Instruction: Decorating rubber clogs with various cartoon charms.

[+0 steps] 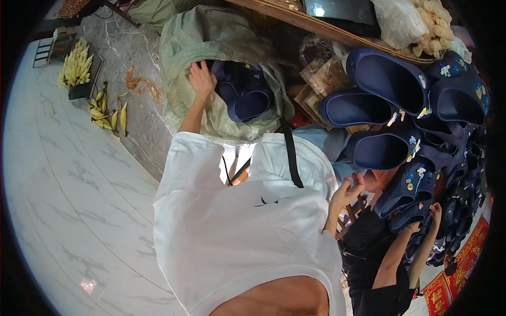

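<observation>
A large pale green woven sack stands in front of me with its mouth open. Inside it lie several dark blue clogs. My left hand rests on the left side of the sack's mouth, its fingers stretched out beside the clogs. Off to the right, my right hand is raised, with loosely bent fingers apart and nothing visible in them. Near it is a pile of dark blue clogs, several bearing small colourful charms.
A person in black at the lower right reaches both hands to the pile. A wooden shelf crosses the top, carrying plastic bags. Bananas lie on the floor at left, near a bunch in a dark container.
</observation>
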### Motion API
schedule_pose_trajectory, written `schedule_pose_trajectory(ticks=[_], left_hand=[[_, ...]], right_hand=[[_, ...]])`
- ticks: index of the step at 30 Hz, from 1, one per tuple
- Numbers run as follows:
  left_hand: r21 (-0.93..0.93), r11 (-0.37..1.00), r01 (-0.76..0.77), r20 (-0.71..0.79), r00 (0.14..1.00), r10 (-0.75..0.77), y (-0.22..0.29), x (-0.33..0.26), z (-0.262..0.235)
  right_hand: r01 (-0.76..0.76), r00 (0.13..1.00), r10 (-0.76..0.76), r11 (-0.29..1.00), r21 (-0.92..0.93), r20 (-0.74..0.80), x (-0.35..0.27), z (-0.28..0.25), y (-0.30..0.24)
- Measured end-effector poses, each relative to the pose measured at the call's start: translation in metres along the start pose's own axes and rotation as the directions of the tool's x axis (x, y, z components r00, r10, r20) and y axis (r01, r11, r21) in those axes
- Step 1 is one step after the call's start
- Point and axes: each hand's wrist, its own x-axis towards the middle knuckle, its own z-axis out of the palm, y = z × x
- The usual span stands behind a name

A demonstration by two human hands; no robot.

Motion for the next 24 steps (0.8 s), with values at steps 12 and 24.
schedule_pose_trajectory(ticks=[12,24], left_hand=[[-0.017,0.895,0.446,0.092,0.892,-0.443,-0.035,0.029,-0.028],[-0.174,0.914,0.366,0.336,0.895,-0.294,-0.01,0.01,0.036]], right_hand=[[-0.051,0.999,0.052,0.997,0.05,-0.006,-0.001,-0.001,0.005],[-0.06,0.998,0.06,0.997,0.056,0.008,0.003,0.001,0.008]])
